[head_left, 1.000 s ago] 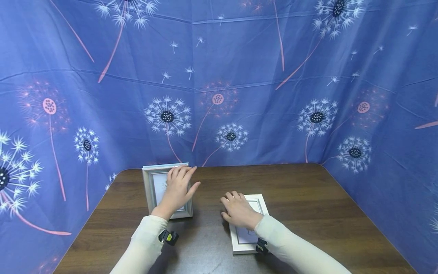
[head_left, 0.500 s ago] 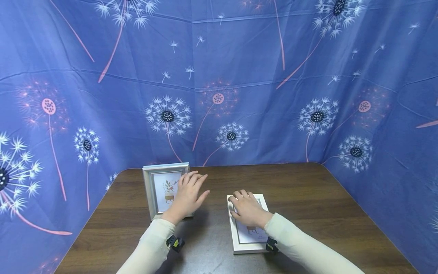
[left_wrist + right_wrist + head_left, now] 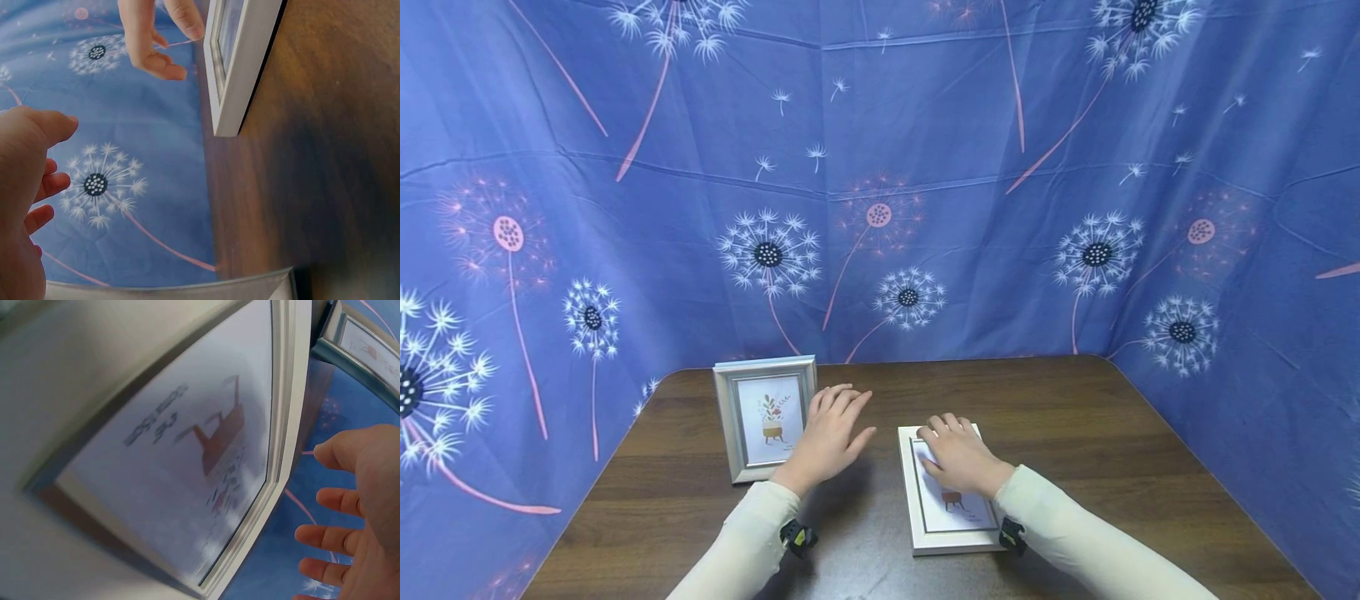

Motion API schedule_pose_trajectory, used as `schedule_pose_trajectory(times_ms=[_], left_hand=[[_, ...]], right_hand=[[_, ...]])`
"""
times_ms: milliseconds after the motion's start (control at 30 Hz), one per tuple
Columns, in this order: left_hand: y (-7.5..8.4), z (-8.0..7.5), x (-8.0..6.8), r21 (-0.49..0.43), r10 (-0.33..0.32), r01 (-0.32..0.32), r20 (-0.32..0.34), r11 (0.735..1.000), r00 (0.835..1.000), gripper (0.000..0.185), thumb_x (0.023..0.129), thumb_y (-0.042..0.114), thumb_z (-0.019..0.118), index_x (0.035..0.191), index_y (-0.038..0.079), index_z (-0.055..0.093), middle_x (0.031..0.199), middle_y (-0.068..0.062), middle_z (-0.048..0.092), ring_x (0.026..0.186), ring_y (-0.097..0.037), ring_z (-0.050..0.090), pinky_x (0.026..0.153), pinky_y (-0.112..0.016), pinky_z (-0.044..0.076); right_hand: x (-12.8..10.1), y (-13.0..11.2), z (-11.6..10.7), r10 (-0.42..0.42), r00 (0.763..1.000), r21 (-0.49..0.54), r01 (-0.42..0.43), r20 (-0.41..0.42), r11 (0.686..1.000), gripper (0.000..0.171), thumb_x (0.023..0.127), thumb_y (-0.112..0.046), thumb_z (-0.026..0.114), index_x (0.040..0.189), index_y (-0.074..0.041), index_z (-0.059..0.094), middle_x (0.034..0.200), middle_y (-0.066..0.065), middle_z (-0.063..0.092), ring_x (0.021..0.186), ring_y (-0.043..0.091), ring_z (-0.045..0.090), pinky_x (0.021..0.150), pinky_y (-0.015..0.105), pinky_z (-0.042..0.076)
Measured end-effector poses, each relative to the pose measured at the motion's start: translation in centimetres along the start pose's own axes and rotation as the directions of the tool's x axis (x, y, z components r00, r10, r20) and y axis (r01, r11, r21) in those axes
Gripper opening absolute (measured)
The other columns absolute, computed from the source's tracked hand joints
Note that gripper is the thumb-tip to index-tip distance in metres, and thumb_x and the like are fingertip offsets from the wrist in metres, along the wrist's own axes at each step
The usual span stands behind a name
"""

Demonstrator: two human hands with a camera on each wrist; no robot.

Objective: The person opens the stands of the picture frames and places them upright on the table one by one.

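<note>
In the head view a silver picture frame [image 3: 727,417] stands upright on the left, showing a potted-plant print. My left hand [image 3: 829,433] hovers beside its right edge, with fingers spread and nothing in them. To the right, a white picture frame [image 3: 913,517] lies face up on the table. Above it is my right hand [image 3: 961,457], hiding part of its print and its top right. The right wrist view shows the loosely bent fingers of that hand [image 3: 369,506] apart from the white frame. In the left wrist view, the left hand's thumb [image 3: 57,127] and fingers are also free.
Both frames rest on a dark wooden table [image 3: 1075,425]. A blue cloth [image 3: 985,250] with dandelion patterns hangs behind it and along both sides. Each sleeve carries a small black device, such as the left wrist camera [image 3: 797,537].
Both hands have drifted to the right. The left hand has moved off the front of the silver frame, uncovering its print. Neither frame has visibly moved.
</note>
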State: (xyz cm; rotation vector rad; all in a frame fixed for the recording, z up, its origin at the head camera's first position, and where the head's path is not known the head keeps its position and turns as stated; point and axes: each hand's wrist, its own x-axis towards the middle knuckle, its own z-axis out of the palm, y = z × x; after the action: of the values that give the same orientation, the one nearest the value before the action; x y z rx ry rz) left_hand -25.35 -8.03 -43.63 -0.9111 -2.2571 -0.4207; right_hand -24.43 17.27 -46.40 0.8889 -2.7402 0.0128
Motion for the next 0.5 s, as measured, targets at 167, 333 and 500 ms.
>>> schedule_pose_trajectory(times_ms=[167,333,500], left_hand=[[0.6,0.6,0.0,-0.03,-0.031,0.032,0.049,0.999,0.998,0.052,0.087,0.025,0.074,0.13,0.001,0.059,0.117,-0.011,0.06,0.121,-0.034,0.049,0.101,-0.056,0.032],[1.2,1.6,0.0,-0.047,-0.059,0.065,0.111,0.997,0.992,0.052,0.089,0.027,0.072,0.132,0.001,0.058,0.119,-0.012,0.06,0.121,-0.035,0.048,0.102,-0.055,0.033],[2.0,2.6,-0.1,-0.02,-0.067,0.072,0.174,0.997,0.983,0.053,0.092,0.031,0.069,0.135,0.003,0.056,0.123,-0.012,0.058,0.124,-0.033,0.047,0.104,-0.054,0.032]], right_hand=[[-0.5,0.6,-0.1,0.014,1.0,0.015,-0.014,-0.003,1.0,0.032,0.092,-0.028,0.065,0.117,-0.008,0.061,0.113,0.011,0.058,0.11,0.033,0.052,0.092,0.053,0.041],[-1.0,1.0,-0.6,0.041,0.999,0.033,-0.042,0.006,0.999,0.033,0.091,-0.025,0.066,0.117,-0.006,0.061,0.113,0.013,0.058,0.109,0.035,0.052,0.092,0.055,0.041],[-1.3,1.6,-0.4,0.074,0.997,0.024,-0.075,0.032,0.997,0.036,0.09,-0.026,0.067,0.119,-0.006,0.06,0.116,0.013,0.058,0.111,0.036,0.052,0.095,0.056,0.04]])
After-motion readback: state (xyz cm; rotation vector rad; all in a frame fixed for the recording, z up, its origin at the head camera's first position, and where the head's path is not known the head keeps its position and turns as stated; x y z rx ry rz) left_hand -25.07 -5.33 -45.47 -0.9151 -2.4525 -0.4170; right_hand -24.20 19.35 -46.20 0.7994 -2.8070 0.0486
